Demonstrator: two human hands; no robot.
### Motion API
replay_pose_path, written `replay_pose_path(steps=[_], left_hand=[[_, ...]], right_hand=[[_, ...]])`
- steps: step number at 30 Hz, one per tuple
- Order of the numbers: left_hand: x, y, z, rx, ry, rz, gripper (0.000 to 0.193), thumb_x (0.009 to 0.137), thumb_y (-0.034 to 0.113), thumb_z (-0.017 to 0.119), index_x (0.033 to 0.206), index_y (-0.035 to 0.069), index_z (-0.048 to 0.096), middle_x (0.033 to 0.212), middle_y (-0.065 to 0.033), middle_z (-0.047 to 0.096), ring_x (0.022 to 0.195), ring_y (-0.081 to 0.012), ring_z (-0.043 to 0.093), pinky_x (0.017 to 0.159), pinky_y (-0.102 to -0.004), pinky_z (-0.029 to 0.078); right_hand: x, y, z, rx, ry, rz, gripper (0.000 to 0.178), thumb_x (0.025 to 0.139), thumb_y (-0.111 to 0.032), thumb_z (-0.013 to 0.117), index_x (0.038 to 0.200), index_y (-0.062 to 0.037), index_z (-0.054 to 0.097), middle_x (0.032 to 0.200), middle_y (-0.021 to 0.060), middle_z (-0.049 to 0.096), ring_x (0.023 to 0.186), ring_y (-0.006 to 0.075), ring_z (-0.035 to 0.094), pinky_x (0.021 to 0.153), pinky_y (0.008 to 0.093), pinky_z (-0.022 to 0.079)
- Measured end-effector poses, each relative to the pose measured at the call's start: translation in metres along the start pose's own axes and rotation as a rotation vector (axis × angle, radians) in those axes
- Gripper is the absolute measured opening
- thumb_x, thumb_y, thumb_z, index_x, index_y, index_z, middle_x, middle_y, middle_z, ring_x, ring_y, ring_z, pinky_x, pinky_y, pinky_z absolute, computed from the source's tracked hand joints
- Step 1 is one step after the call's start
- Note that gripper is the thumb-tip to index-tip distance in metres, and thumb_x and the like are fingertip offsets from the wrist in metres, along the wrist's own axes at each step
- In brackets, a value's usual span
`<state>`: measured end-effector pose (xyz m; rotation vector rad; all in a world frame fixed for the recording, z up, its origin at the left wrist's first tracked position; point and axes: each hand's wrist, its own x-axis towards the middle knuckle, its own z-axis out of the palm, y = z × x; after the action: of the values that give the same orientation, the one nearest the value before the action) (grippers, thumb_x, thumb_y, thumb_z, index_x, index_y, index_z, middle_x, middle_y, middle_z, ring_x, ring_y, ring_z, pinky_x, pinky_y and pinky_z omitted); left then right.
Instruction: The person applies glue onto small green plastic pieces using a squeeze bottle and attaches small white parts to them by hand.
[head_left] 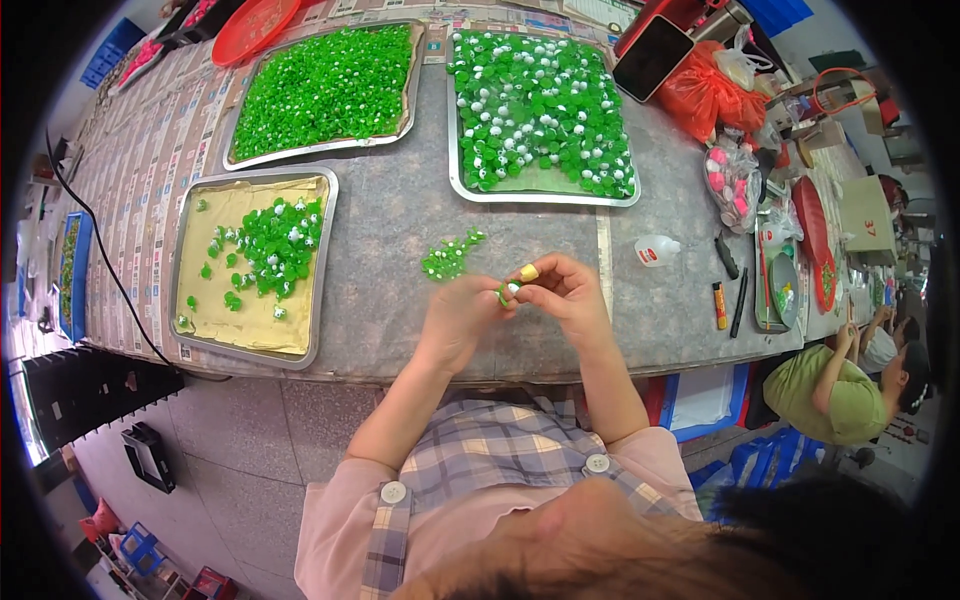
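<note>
My left hand (pixel 459 318) and my right hand (pixel 567 303) meet over the near middle of the table. Between their fingertips they pinch a small green piece with a white ball (pixel 512 289). A yellow band wraps one fingertip of the right hand. Just beyond my left hand lies a loose heap of small green pieces with white dots (pixel 447 257). To the left, a metal tray (pixel 190 345) lined with yellowish paper bears several green pieces with white balls (pixel 283 242), mostly gathered at its right side.
Farther back stand a tray of small green pieces (pixel 325 88) and a tray of green pieces with white balls (pixel 540 115). On the right lie a white squeeze bottle (pixel 657 250), a glue stick (pixel 720 306), a black pen (pixel 739 303) and red plastic bags (pixel 700 92). A person in green (pixel 830 395) sits at far right.
</note>
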<state>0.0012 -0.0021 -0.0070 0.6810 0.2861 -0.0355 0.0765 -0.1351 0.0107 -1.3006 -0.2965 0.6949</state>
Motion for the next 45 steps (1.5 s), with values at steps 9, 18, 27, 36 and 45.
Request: replay_pose_path(steps=[9, 18, 27, 36, 45], left_hand=[[-0.001, -0.002, 0.004, -0.145, -0.032, -0.019, 0.01, 0.075, 0.01, 0.052, 0.082, 0.004, 0.051, 0.078, -0.0077, 0.055, 0.068, -0.0158, 0.056, 0.063, -0.0239, 0.048], [-0.003, -0.002, 0.003, -0.117, 0.001, -0.023, 0.01, 0.075, 0.01, 0.053, 0.082, 0.004, 0.051, 0.077, -0.0074, 0.055, 0.069, -0.0152, 0.056, 0.064, -0.0238, 0.048], [-0.003, -0.002, 0.003, 0.158, 0.127, 0.046, 0.01, 0.074, 0.007, 0.053, 0.083, 0.001, 0.053, 0.08, -0.008, 0.057, 0.072, -0.0136, 0.055, 0.065, -0.0246, 0.047], [-0.003, 0.0, 0.002, 0.467, 0.154, 0.142, 0.012, 0.072, 0.004, 0.054, 0.082, -0.001, 0.056, 0.078, -0.0062, 0.057, 0.069, -0.0107, 0.054, 0.063, -0.0223, 0.044], [-0.005, 0.006, 0.007, 1.012, 0.085, 0.494, 0.009, 0.068, 0.001, 0.057, 0.077, 0.002, 0.058, 0.072, -0.0052, 0.055, 0.067, -0.0129, 0.052, 0.058, -0.0219, 0.04]], right_hand=[[-0.014, 0.017, 0.009, 0.302, 0.12, -0.033, 0.018, 0.069, 0.003, 0.056, 0.087, -0.0006, 0.053, 0.082, 0.0068, 0.057, 0.075, 0.0118, 0.054, 0.067, 0.0229, 0.043], [-0.013, 0.018, 0.011, 0.351, 0.119, -0.011, 0.018, 0.069, 0.003, 0.056, 0.086, -0.0003, 0.053, 0.082, 0.0068, 0.057, 0.074, 0.0119, 0.054, 0.068, 0.0227, 0.043], [-0.012, -0.002, 0.011, 0.142, 0.11, -0.047, 0.015, 0.07, 0.002, 0.055, 0.085, 0.0011, 0.053, 0.082, 0.0081, 0.057, 0.078, 0.0125, 0.054, 0.069, 0.0224, 0.043], [-0.013, -0.001, 0.001, -0.068, 0.055, 0.009, 0.017, 0.07, -0.003, 0.058, 0.086, 0.001, 0.053, 0.083, 0.0054, 0.056, 0.079, 0.0111, 0.054, 0.067, 0.021, 0.042], [-0.015, -0.006, 0.002, -0.074, 0.037, 0.067, 0.022, 0.071, -0.002, 0.056, 0.091, 0.001, 0.05, 0.084, 0.0059, 0.056, 0.078, 0.0098, 0.054, 0.063, 0.0176, 0.042]])
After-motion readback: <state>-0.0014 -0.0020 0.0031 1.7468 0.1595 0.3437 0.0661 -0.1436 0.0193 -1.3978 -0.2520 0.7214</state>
